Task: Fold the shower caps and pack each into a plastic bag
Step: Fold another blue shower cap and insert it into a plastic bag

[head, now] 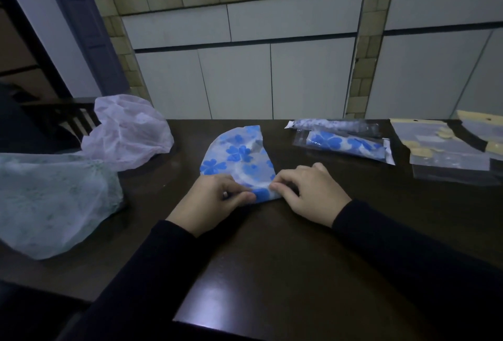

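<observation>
A white shower cap with blue flowers (239, 157) lies folded into a wedge on the dark table (272, 259), its point toward me. My left hand (212, 200) pinches the near left edge of the cap. My right hand (313, 193) pinches the near tip from the right. Two packed caps lie at the back right: one in a clear bag showing blue flowers (345, 146), another with a paler pattern (332, 124) just behind it. Empty plastic bags (449, 161) lie in a stack at the far right.
A pinkish crumpled plastic bag (128, 131) sits at the back left, with a greenish-white one (51, 202) in front of it near the left table edge. White cabinet doors (245, 79) stand behind the table. A dark chair (68, 117) is at the left.
</observation>
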Motion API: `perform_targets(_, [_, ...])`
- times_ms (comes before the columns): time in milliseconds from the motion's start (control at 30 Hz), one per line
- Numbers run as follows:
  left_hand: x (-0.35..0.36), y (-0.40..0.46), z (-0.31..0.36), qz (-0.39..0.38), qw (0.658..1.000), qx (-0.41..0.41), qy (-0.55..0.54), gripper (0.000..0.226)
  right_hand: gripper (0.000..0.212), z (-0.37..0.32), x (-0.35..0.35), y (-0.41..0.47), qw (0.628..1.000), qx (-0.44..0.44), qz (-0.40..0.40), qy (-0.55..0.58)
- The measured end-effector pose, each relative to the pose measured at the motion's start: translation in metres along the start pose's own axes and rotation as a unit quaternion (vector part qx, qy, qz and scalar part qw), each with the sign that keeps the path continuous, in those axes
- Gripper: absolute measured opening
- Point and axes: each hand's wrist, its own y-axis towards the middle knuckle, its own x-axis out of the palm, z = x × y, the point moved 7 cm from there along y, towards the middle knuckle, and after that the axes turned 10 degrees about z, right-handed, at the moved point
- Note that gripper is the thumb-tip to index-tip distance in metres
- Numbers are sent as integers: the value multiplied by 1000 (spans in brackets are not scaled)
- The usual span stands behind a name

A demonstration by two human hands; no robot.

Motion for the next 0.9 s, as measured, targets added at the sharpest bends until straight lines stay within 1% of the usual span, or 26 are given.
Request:
perform_targets(100, [-5, 0, -4, 25, 999, -28, -6, 5, 25, 1, -1, 0, 1000, 13, 6, -1])
perform_targets(167, [-2, 1, -6, 17, 999, -36, 15, 9, 26, 1, 0, 0, 1000, 25, 7, -4])
perform_targets(267, [7, 2, -7, -20, 998, -29, 60, 17, 26, 0, 0, -1, 999, 47, 21, -16])
perform_targets(367, [10, 4, -6, -31, 995, -28, 86, 23, 26, -2, -1, -2, 997, 71, 31, -30])
perform_targets(567, [6, 2, -5, -11, 997, -43, 69, 13, 23, -3, -3, -5, 994, 94, 43, -44])
perform_targets(633, [4, 1, -3, -6, 998, -43, 45, 8, 20, -5, -4, -6, 994, 86, 51, -54])
perform_targets(767, [4, 1, -3, -6, 1000, -20, 22, 12, 14, -5, -10, -5, 994, 55, 79, -47])
perform_targets(833, [5, 2, -3, -6, 1000, -9, 29, 5, 11, -11, -8, -5, 996, 14, 69, -47])
perform_targets(867, [5, 2, -4, -4, 999, -5, 35, 1, 12, -14, -7, -4, 997, -7, 57, -47])
perform_targets(900, [4, 2, -4, -2, 999, 0, 39, 3, 15, -15, -6, -4, 998, -23, 43, -46])
